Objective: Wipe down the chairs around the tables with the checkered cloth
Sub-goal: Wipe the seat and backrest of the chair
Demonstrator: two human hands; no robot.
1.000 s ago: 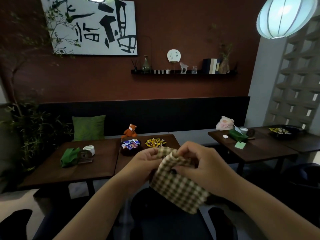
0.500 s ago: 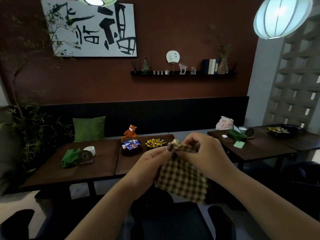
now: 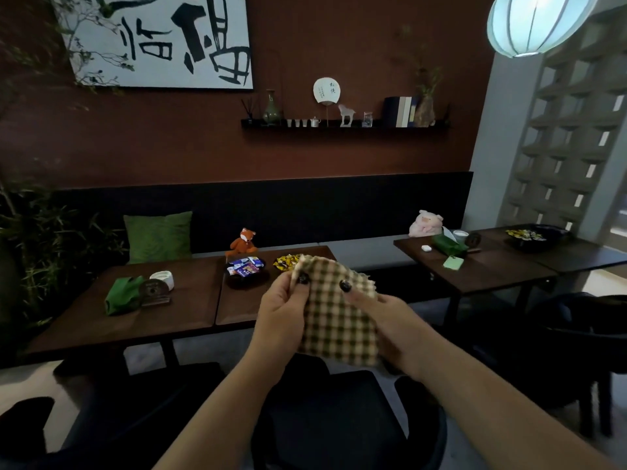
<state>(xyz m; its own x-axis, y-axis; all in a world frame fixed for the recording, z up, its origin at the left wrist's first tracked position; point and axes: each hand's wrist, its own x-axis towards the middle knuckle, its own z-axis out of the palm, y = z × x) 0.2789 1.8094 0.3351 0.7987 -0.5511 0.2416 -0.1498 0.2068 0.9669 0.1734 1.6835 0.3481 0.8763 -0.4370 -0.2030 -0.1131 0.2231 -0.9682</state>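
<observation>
Checkered cloth held up in both hands above a dark chair.

The cloth is pinched at its upper edge by the fingers of the left hand and right hand; it is hung in front of the wooden counter, where a snack bowl is set.

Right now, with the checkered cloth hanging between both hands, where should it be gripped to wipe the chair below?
Probably bunch the checkered cloth at its top edge, coming from above, where the left hand and right hand already pinch it. It hangs limp, so the loose lower part can press flat on the dark chair.
</observation>
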